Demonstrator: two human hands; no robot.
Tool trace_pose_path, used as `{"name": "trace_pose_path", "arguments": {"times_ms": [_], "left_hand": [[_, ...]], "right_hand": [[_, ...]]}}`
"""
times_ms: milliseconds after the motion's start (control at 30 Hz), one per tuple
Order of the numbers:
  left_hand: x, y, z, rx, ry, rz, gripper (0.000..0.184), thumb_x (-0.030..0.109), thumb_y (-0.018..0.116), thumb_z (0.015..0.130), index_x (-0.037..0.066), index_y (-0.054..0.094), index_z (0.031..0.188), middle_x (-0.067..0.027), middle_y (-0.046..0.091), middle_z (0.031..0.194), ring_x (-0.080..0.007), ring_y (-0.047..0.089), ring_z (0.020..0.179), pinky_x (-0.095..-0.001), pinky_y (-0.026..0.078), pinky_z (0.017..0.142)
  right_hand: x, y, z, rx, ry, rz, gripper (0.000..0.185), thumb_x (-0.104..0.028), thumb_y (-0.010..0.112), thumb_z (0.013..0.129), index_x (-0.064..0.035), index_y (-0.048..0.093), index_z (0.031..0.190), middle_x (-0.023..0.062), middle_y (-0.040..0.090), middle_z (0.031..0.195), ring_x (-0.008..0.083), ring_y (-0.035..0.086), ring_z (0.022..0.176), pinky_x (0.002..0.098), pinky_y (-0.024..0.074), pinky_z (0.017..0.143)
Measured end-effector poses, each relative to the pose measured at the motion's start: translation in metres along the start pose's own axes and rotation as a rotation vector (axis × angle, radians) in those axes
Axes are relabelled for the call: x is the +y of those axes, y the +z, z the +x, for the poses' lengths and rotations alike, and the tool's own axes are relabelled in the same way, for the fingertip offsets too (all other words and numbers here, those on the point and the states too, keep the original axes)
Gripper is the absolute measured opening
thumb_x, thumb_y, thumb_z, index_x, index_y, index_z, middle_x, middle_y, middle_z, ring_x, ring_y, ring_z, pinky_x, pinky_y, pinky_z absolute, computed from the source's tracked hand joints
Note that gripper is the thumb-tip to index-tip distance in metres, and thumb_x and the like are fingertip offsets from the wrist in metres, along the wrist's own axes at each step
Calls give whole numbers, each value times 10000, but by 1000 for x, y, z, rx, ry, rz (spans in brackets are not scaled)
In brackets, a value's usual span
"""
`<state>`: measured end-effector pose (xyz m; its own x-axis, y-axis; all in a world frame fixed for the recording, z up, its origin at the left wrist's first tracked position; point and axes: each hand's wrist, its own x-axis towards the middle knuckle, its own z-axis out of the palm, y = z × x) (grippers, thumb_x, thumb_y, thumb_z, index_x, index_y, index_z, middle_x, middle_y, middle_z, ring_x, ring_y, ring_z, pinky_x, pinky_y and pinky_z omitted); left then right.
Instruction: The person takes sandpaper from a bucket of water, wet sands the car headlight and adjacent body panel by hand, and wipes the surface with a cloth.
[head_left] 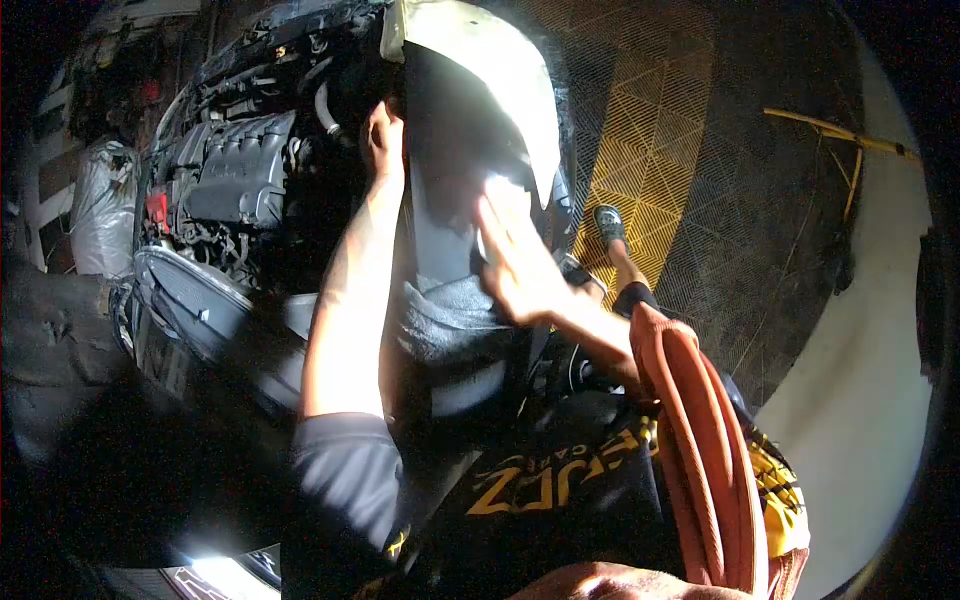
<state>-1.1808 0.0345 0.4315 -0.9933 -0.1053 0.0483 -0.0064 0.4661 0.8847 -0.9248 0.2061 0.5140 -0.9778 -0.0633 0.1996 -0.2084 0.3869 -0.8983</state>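
Note:
A pale car fender [490, 50] stands beside the engine bay, brightly lit, with its dark hollow underside toward me. My left hand [383, 143] is closed at the inner edge of this part; whatever its fingers grip is hidden. Lower down, my right hand [517, 255] has its fingers stretched out, near the fender's lower end. Glare blurs its fingertips, and I cannot tell whether they touch the panel. A grey towel [450, 318] lies draped just below and left of my right hand.
On the left is the open engine bay, with a grey engine cover [238, 170] and a headlight [190, 290]. A plastic-wrapped bundle [105, 205] sits beyond. Another person's shoe [608, 224] stands on the yellow floor strip [650, 140]. A yellow stand [845, 140] is at right.

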Motion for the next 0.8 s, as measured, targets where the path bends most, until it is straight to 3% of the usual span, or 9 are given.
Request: {"name": "trace_pose_path", "arguments": {"times_ms": [100, 200, 300, 433, 467, 567, 667, 733, 800], "left_hand": [[1, -8, 4, -208, 125, 282, 425, 413, 501, 966, 29, 668, 892, -90, 701, 856, -153, 629, 814, -316, 462, 727], [-1, -3, 5, -93, 39, 374, 434, 415, 505, 957, 11, 634, 862, -81, 670, 782, -164, 596, 739, -334, 444, 679], [-9, 1, 8, -71, 22, 435, 438, 410, 501, 951, 4, 626, 845, -111, 635, 746, -186, 586, 720, -345, 436, 668], [-22, 4, 6, 47, 176, 339, 416, 393, 510, 944, 5, 620, 839, -168, 644, 789, -259, 608, 734, -369, 447, 686], [-21, 2, 6, 58, 193, 347, 410, 389, 516, 942, 6, 619, 838, -181, 655, 809, -281, 620, 744, -376, 455, 696], [1, -7, 9, -145, 49, 496, 388, 360, 529, 942, -3, 605, 825, -158, 661, 790, -290, 616, 746, -368, 476, 728], [-42, 1, 16, -42, 102, 339, 401, 373, 513, 951, -5, 610, 858, -163, 668, 819, -277, 610, 764, -368, 468, 733], [-32, 3, 13, -46, 64, 301, 443, 407, 483, 967, -5, 633, 905, -170, 692, 877, -272, 647, 829, -376, 473, 754], [-21, 4, 12, -30, 47, 338, 472, 430, 464, 976, -1, 652, 939, -172, 706, 913, -270, 671, 872, -381, 476, 768]], "right_hand": [[6, -8, 13, 14, -43, 16, 689, -180, 463, 872, 103, 307, 1481, 331, 178, 1584, 484, 111, 1496, 532, 91, 1226], [67, -10, 103, 88, -6, 32, 699, -219, 438, 897, 95, 271, 1499, 301, 191, 1594, 455, 146, 1498, 507, 128, 1231], [44, -12, 74, 13, -44, -190, 708, -232, 442, 901, 101, 259, 1498, 299, 189, 1596, 453, 161, 1495, 511, 125, 1230], [-5, -8, 19, -81, -125, -131, 644, -179, 469, 897, 103, 333, 1460, 364, 295, 1515, 563, 257, 1413, 611, 145, 1198], [39, 7, 39, 32, -274, -335, 648, -201, 458, 912, 107, 321, 1466, 352, 283, 1530, 513, 265, 1433, 563, 180, 1205], [88, -3, 114, 79, -71, -217, 652, -249, 421, 942, 103, 300, 1478, 326, 256, 1557, 427, 280, 1456, 472, 224, 1208], [33, -11, 68, 32, -49, -235, 639, -226, 387, 936, 98, 306, 1480, 319, 227, 1575, 447, 223, 1477, 534, 154, 1216], [-7, -1, 4, -9, -81, 16, 647, -180, 442, 895, 86, 338, 1475, 288, 228, 1589, 468, 163, 1491, 551, 90, 1225], [-2, -12, 14, -85, -83, -18, 654, -171, 452, 884, 88, 341, 1474, 288, 228, 1589, 456, 177, 1490, 525, 125, 1227]]}}
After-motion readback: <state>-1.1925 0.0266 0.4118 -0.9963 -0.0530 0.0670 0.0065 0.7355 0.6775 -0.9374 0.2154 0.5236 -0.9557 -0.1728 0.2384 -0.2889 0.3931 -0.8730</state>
